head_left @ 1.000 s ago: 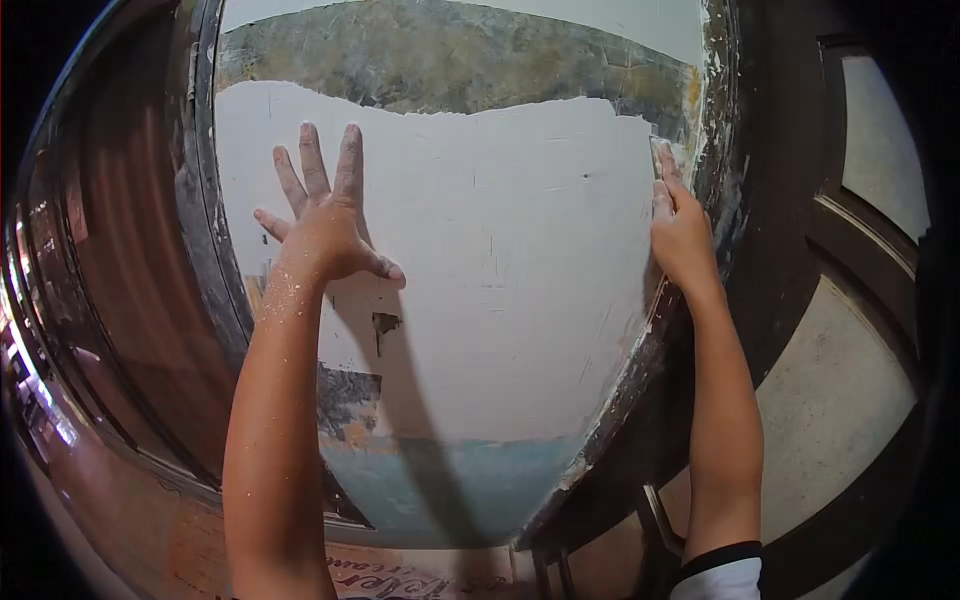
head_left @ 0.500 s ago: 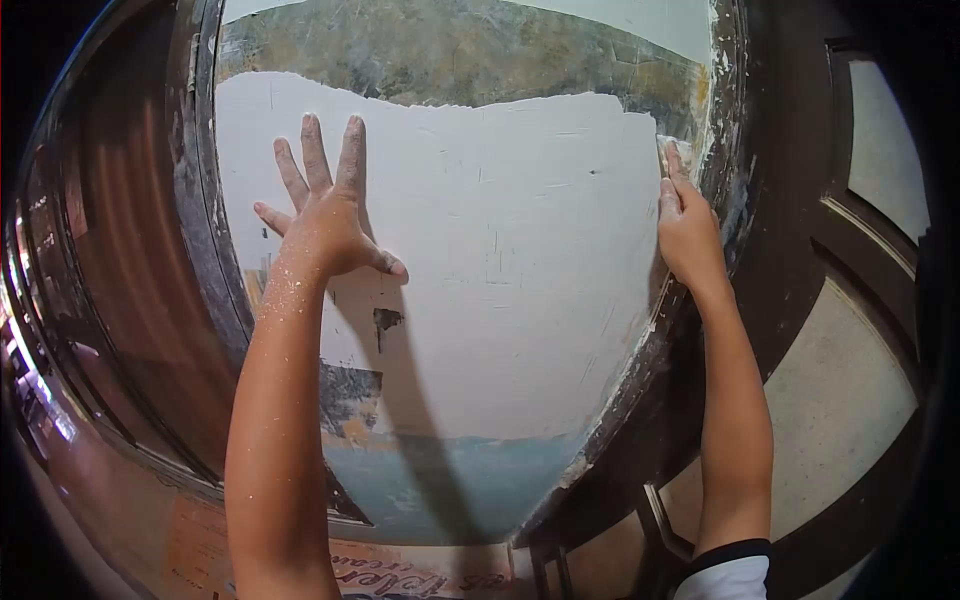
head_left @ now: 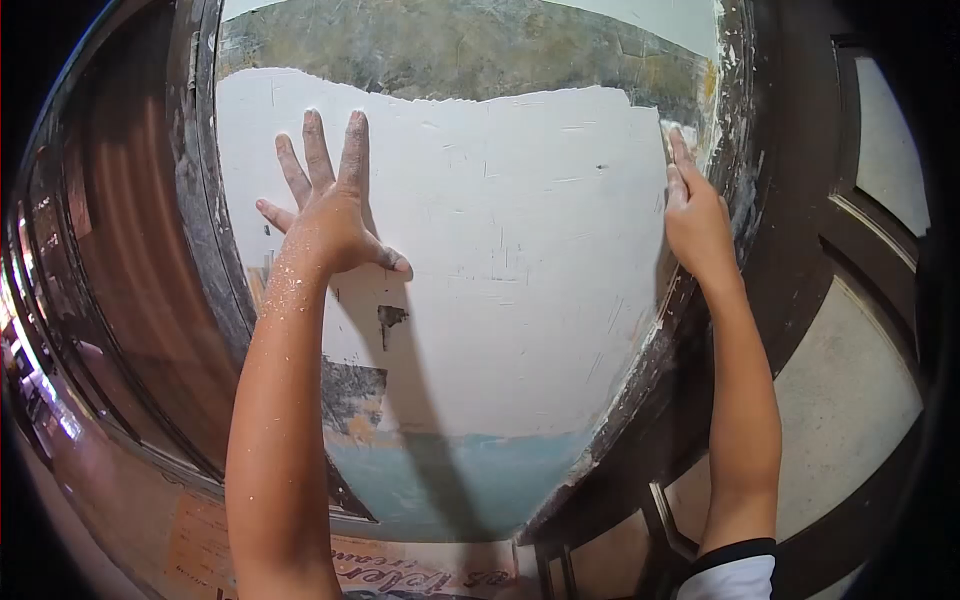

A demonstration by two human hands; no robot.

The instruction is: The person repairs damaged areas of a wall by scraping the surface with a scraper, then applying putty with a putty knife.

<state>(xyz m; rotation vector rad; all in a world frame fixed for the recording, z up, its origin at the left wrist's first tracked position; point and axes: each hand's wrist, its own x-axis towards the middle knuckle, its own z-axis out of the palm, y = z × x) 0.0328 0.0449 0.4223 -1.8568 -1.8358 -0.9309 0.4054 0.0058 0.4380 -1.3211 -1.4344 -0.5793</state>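
Observation:
My left hand (head_left: 335, 215) is spread flat against a wall panel covered with white plaster (head_left: 520, 230), its fingers apart and dusted white. White specks cling to that wrist and forearm. At the panel's right edge, my right hand (head_left: 697, 215) is closed around a thin flat scraper (head_left: 668, 143), mostly hidden by the fingers. The index finger points up along it, next to a whitish smear on the wall. Above the plaster's ragged top edge shows a grey-green strip (head_left: 450, 45). Below the left hand are dark bare patches (head_left: 390, 322).
A worn dark wooden frame (head_left: 735, 120) borders the panel on the right, with a panelled door (head_left: 850, 370) beyond it. On the left stand another frame (head_left: 200, 180) and brown curtain-like folds (head_left: 130, 220). Printed cardboard (head_left: 430, 570) lies below the blue-green lower wall (head_left: 450, 480).
My right hand has shifted very slightly right and down along the panel's edge. The left hand stays spread on the plaster. The whole view has moved a little.

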